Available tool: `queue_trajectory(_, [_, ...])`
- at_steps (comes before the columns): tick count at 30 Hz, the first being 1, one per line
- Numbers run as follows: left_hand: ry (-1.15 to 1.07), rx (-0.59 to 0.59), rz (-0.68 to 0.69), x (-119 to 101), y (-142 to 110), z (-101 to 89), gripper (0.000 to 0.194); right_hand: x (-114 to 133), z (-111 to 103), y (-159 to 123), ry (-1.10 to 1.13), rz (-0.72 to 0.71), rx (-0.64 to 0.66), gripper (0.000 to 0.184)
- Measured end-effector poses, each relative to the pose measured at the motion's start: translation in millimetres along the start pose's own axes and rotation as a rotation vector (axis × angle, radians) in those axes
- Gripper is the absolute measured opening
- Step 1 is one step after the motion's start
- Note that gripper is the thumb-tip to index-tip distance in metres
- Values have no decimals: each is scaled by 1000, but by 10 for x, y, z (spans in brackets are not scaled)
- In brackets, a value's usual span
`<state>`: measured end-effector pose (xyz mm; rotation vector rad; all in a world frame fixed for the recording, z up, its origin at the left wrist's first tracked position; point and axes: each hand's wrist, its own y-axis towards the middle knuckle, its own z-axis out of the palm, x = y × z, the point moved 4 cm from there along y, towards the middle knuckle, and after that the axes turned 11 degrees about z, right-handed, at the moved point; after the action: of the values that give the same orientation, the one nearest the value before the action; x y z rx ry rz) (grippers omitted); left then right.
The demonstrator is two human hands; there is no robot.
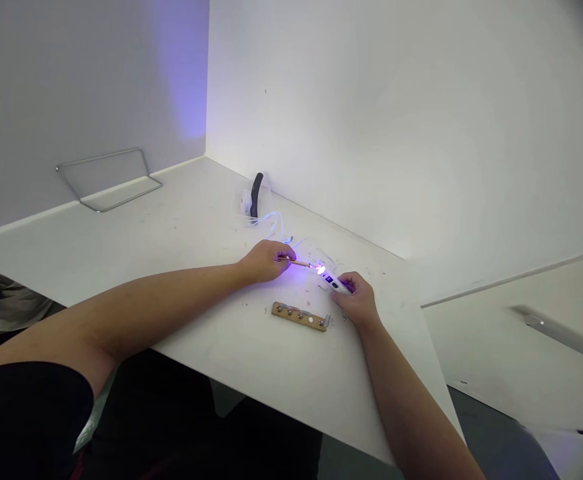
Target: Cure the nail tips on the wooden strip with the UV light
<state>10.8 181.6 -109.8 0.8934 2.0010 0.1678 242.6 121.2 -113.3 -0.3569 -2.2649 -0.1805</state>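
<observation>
My left hand (266,261) is closed around a thin light-brown stick (299,263) that points right. What sits at its far tip is too small and too glared to make out. A white pen-shaped UV lamp (340,287), with a small dark display and a button, is gripped in my right hand (359,301). Its glowing violet-white head is right by the stick's tip; I cannot tell whether they touch. Nearer to me on the table lies a narrow wooden strip (294,316) with several round metal discs and a white dot along it.
Behind my hands lie a black curved object (255,193), a white block (245,201) and a white cable (277,217). A bent metal wire frame (116,208) stands at the left wall. Small scraps dot the white table (211,327). Walls close off the back and left.
</observation>
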Motion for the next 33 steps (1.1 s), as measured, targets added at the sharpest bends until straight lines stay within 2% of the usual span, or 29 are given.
queue_trajectory(12, [-137,-3,-18,25,-7,12,25,-39,-6,23,2,-13,16,21])
queue_trajectory(22, [-159,11,-39,22,-8,6,25,-41,-8,33,-14,15,55,21])
queue_trajectory(33, [-164,19,-51,22,-1,14,26,-45,-17,29,-9,-2,33,21])
